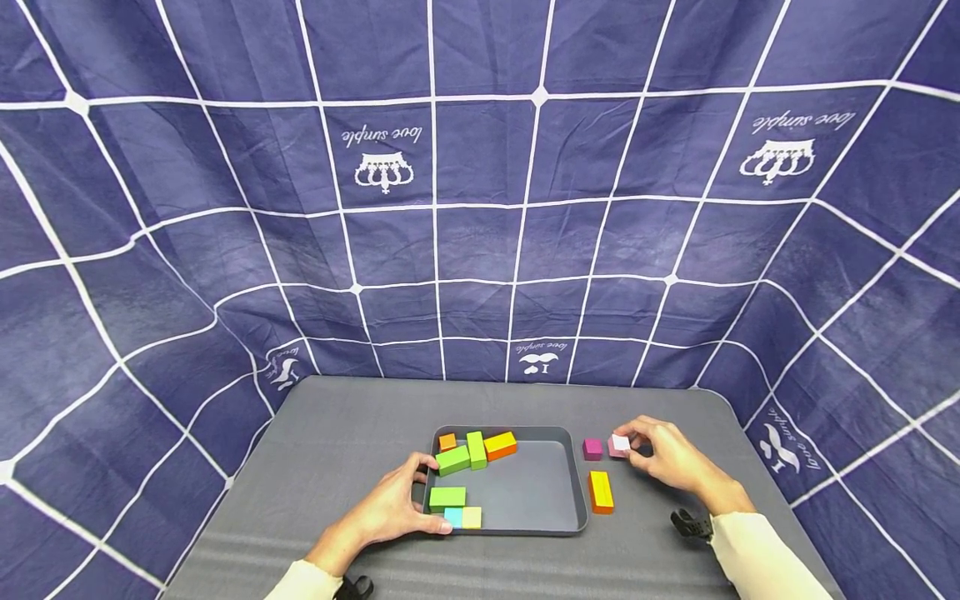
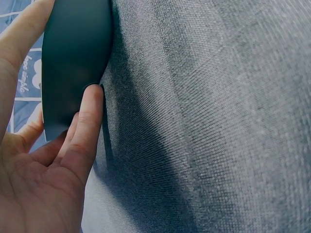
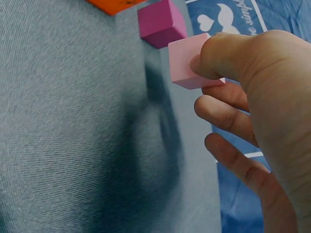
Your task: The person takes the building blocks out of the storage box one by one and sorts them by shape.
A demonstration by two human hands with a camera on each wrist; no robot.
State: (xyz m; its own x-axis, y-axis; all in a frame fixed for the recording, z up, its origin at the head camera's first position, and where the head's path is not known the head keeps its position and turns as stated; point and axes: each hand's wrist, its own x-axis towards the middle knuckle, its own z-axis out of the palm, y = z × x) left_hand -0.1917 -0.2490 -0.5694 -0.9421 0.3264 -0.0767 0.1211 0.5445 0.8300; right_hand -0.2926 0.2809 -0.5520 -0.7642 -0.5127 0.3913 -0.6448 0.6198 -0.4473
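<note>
My right hand (image 1: 667, 454) pinches a light pink cube (image 3: 187, 60) between thumb and fingers, to the right of the tray. Just left of that cube is a magenta cube (image 1: 592, 450), resting on the grey table. The left hand (image 1: 397, 500) grips the left end of a dark grey shallow tray (image 1: 525, 531), with its thumb at the near left corner. In the left wrist view, fingertips (image 2: 92, 99) press against the tray's outer wall (image 2: 77, 53). Inside the tray, green blocks (image 1: 447, 498), an orange block (image 1: 500, 446) and small cubes lie toward the left.
A yellow-orange block (image 1: 601, 492) lies on the table (image 1: 360, 417) to the right of the tray, nearer than the magenta cube. A blue curtain (image 1: 480, 242) with white grid lines rises behind the table and along both sides.
</note>
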